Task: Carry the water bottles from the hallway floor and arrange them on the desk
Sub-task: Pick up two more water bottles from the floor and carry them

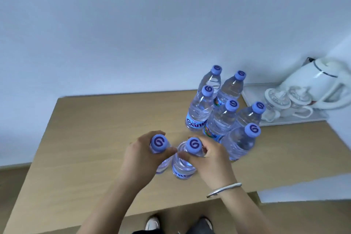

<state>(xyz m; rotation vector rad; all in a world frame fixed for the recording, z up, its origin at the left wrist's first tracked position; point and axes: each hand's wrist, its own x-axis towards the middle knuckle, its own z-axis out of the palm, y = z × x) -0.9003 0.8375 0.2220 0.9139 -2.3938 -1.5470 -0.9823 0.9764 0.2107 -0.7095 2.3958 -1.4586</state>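
**Two bottles coming down beside the cluster on the worktop**

Your left hand (139,155) grips the neck of one water bottle (161,165), fingers curled round it just under the blue cap. Your right hand (210,159) holds a second bottle (182,167) the same way, thumb and fingers pinching the neck below its cap. The two bottles are upright and just beside each other, near the middle of the worktop (91,138), toward its front edge. Whether their bases touch the surface yet cannot be told; your hands hide part of both.

Judgement: the neck grip suits a carry of one bottle per hand and allows a straight, upright set-down without tipping.

Six more bottles (218,116) stand upright in a tight cluster toward the back right of the worktop, some touching. The pair in your hands sits at the cluster's front-left, apart from it, so it probably extends that group. Closing the gap means sliding right, with some risk of knocking the nearest bottle.

Surface: light wood-grain worktop, back edge against a plain pale wall. At the back right corner a white tray (252,93) carries a white kettle (313,82) and upturned cups (281,101). A silver bangle (224,189) is on your right wrist. Below the front edge, wood-toned floor and your shoes (152,223) show.
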